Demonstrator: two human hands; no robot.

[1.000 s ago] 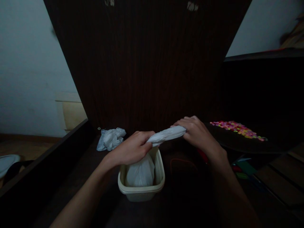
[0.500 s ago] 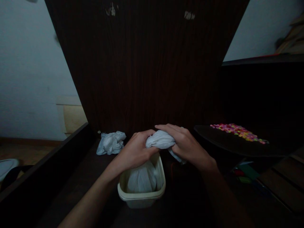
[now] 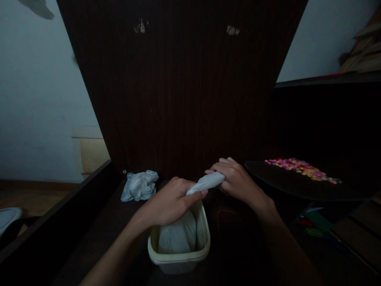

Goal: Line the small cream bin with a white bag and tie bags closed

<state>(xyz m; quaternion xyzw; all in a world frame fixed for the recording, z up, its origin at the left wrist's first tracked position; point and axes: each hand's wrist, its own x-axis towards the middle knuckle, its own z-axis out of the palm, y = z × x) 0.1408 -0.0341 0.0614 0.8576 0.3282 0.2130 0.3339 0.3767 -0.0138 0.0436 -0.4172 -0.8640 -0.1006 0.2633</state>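
A white plastic bag (image 3: 206,182) is drawn into a twisted strip between my two hands. My left hand (image 3: 171,200) is closed round its near left end, with the thumb along it. Higher and to the right, my right hand (image 3: 238,178) grips the other end in its curled fingers. Below my left hand stands a cream plastic tub (image 3: 178,258). A white bundle (image 3: 180,234) sits inside the tub, its top hidden by my left hand; whether it joins the held bag I cannot tell.
Another crumpled plastic bag (image 3: 139,186) lies at the back left, against the dark upright panel (image 3: 190,91). A raised edge (image 3: 59,210) runs along the left. Pink and yellow beads (image 3: 302,169) rest on a dark rounded shelf (image 3: 285,186) at right.
The bag between my hands has gone from a bunched wad to a thinner, longer twist. My hands have moved slightly apart, and the view has tilted up a little.
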